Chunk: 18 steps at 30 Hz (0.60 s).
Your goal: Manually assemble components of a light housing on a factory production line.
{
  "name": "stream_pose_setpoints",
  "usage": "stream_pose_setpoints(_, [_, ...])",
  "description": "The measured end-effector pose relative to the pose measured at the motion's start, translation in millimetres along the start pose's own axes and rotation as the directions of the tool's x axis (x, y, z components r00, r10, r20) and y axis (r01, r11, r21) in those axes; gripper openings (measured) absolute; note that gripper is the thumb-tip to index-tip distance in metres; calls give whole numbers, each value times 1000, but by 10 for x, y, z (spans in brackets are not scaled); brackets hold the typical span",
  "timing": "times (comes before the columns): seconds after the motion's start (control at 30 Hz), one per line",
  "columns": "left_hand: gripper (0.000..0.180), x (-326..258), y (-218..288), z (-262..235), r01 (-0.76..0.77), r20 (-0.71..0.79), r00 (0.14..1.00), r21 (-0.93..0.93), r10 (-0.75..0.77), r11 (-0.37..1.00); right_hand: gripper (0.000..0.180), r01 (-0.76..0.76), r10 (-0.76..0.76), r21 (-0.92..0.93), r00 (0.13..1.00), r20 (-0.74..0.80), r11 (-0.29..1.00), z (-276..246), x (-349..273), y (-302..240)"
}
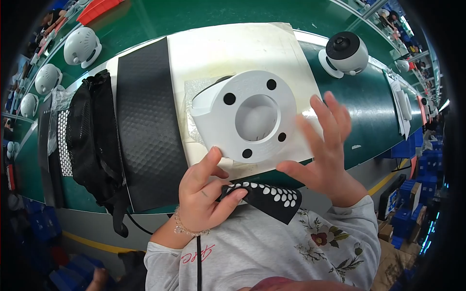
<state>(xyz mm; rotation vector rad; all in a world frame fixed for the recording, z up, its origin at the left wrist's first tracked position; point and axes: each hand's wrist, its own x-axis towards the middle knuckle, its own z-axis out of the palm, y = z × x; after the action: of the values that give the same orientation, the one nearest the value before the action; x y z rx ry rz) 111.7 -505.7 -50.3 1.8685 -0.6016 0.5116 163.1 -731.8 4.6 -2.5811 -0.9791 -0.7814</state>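
A white plastic housing (290, 104) with a round opening lies in front of me. Several black round pads (229, 99) sit on its flat ring face. My left hand (204, 191) pinches a curled black sheet (274, 206) with rows of white round dots, its thumb on top. The index finger of that hand points at the housing's lower left edge and appears to touch it. To the right of the housing, my right hand (327, 145) is raised with fingers spread and slightly blurred. I see nothing in it.
Under the housing are clear bubble wrap (194, 89) and a pale board (233, 43). A black textured mat (148, 116) and a black mesh bag (94, 140) lie left on the green table (361, 111). A white device with a black ball-shaped front (347, 51) stands far right; similar devices (81, 46) stand far left.
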Motion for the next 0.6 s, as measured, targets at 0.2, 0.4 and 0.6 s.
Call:
stream_pose_setpoints(0.2, [24, 5, 1, -4, -11, 12, 1000, -22, 11, 1000, 76, -617, 422, 766, 752, 507, 178, 47, 149, 17])
stream_pose_setpoints(0.4, [21, 27, 44, -157, 26, 36, 999, -105, -22, 994, 37, -732, 168, 670, 650, 741, -121, 57, 382, 25])
stream_pose_setpoints(0.6, [21, -101, -24, -343, 95, 11, 995, -139, -95, 986, 25, -449, 518, 893, 771, 370, 30, 352, 941, 574])
